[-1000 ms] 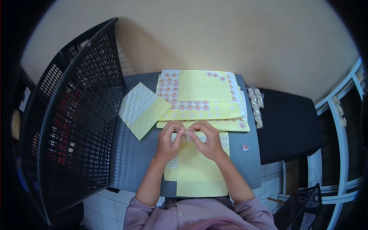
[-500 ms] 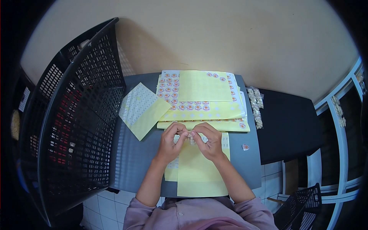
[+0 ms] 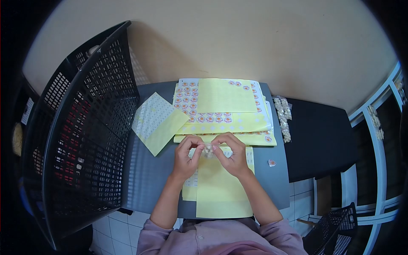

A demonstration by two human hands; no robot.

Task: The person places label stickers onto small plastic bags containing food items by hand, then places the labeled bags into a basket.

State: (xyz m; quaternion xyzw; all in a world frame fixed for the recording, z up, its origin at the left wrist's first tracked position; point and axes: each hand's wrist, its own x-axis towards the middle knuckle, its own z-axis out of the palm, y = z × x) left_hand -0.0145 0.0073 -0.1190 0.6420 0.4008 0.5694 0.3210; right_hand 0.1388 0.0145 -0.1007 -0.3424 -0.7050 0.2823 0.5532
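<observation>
A small clear plastic bag (image 3: 208,150) with pale, whitish pieces inside is pinched between both hands. My left hand (image 3: 185,158) grips its left upper side with thumb and fingers, while my right hand (image 3: 233,155) grips the right one. Fingers cover part of the bag. Below the hands, yellow backing paper (image 3: 224,191) lies over sheets with small printed labels. A stack of sticker sheets (image 3: 185,98) with round red-orange stickers sits behind them, partly covered by a yellow sheet (image 3: 227,97). One loose sticker (image 3: 272,162) is on the grey table to the right.
A tall black plastic basket (image 3: 106,123) stands along the left of the grey table (image 3: 155,182). Near it lies a tilted label sheet (image 3: 155,119). Filled clear bags (image 3: 284,123) rest on a black surface (image 3: 321,136) at right. Another black basket (image 3: 331,229) is lower right.
My hands have shifted slightly, and more of the bag and its pale pieces now shows between the fingers. The sheets and loose sticker stay in place.
</observation>
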